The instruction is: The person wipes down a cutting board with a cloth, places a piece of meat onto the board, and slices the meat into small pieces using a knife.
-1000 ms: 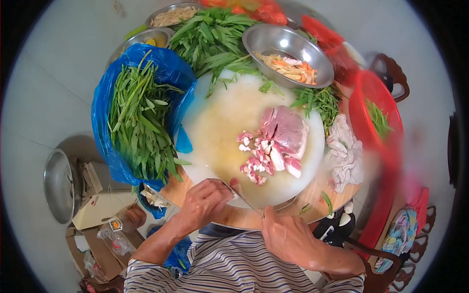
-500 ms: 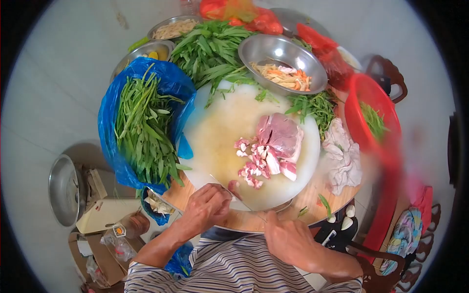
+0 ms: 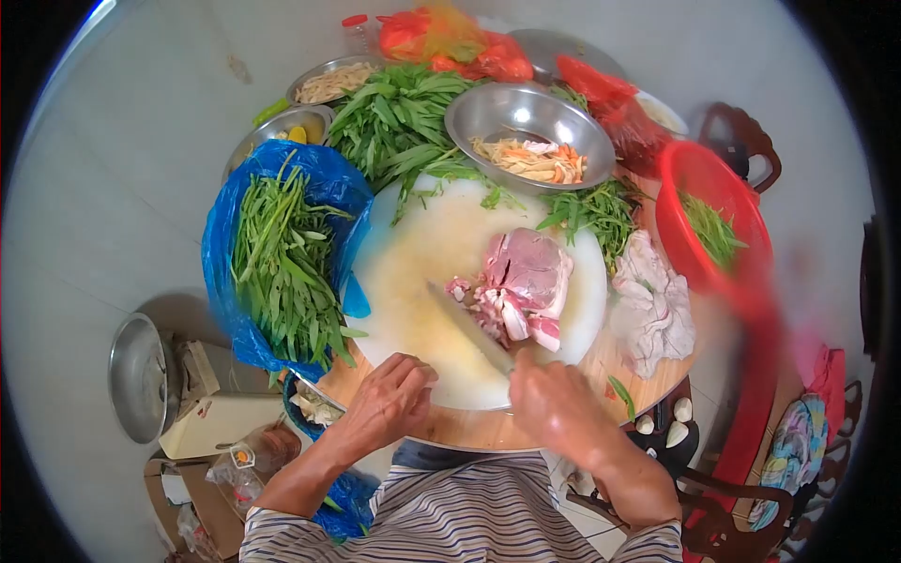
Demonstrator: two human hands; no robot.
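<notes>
A round white cutting board [image 3: 394, 253] lies before me. On its right side sits a large raw piece of meat [image 3: 530, 267] with pale fat on its lower edge. Small cut meat pieces [image 3: 488, 305] are bunched against it, partly covered by the knife. My right hand [image 3: 558, 403] is wrapped round the handle of a knife [image 3: 474, 333], hiding the handle. The blade slants up and left, beside the small pieces. At the board's near left edge, my left hand [image 3: 392, 399] is curled closed, with nothing visible in it.
A blue plastic bag [image 3: 225, 244] of leafy greens stands left of the board. Behind it are more greens [image 3: 394, 113] and a metal bowl [image 3: 596, 136] with shredded food. To the right lie a crumpled pale cloth [image 3: 648, 319] and a red basin [image 3: 671, 211] with greens.
The knife has swung forward from beside my left hand to the small meat pieces, which now lie closer to the large piece. My right hand has moved up over the board's edge.
</notes>
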